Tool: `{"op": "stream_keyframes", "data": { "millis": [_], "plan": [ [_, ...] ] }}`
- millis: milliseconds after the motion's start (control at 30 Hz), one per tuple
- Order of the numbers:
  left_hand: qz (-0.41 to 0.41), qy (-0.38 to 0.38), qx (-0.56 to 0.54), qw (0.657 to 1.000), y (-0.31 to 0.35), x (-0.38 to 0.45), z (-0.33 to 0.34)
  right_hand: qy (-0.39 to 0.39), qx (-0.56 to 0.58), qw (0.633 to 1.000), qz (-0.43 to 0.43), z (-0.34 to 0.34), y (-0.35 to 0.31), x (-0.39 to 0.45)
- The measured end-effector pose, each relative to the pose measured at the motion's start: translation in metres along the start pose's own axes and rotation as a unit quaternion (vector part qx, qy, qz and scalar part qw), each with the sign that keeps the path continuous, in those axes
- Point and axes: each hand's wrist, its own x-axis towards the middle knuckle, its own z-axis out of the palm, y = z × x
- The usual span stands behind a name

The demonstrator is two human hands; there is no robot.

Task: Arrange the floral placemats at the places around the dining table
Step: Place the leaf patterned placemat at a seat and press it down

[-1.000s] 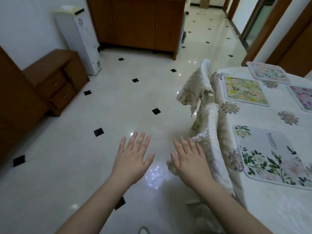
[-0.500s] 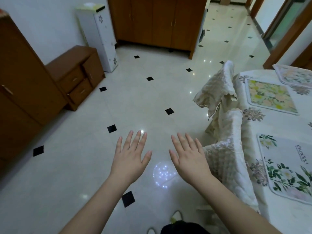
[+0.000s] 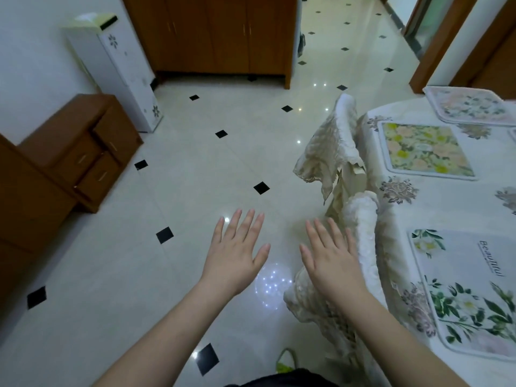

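Above the tiled floor (image 3: 195, 177), both hands, left (image 3: 234, 255) and right (image 3: 332, 261), flat-fingered, spread, holding nothing.

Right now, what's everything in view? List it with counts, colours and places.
placemats: three fully seen, floral; yellow-peach mid table, pale pink far edge, white with green leaves nearest; a sliver of a fourth at the right frame edge
table: one, cream flowered cloth, right
chairs: two, cream quilted covers, against the table's left side
cabinet: one, brown wood, far wall
drawer unit: one, brown, left
dispenser: one, white, far left wall
floor: cream tiles, black diamonds
left hand: open, over the floor
right hand: open, beside the near chair
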Motion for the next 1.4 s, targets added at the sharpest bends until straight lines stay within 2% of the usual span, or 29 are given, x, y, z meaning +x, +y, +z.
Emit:
{"op": "stream_keyframes", "data": {
  "millis": [167,367,767,933,1167,1400],
  "plan": [
    [0.006,-0.002,0.002,1.0,-0.008,0.035,-0.002,-0.012,-0.007,1.0,0.001,0.003,-0.002,0.033],
    [0.002,0.0,-0.006,1.0,-0.049,0.072,0.003,0.003,0.006,1.0,-0.014,0.006,-0.039,0.081],
    [-0.031,0.018,-0.02,0.999,-0.223,0.133,0.003,-0.005,-0.03,0.996,-0.08,0.016,-0.191,0.213],
    [-0.041,0.024,-0.024,0.999,-0.269,0.157,-0.002,-0.005,-0.041,0.994,-0.102,0.016,-0.229,0.253],
    [-0.051,0.014,-0.028,0.998,-0.291,0.208,0.008,-0.014,-0.048,0.995,-0.082,0.018,-0.227,0.308],
    [-0.015,0.009,-0.025,1.0,-0.275,0.305,0.01,0.002,-0.034,0.999,-0.02,0.018,-0.171,0.37]
  ]
}}
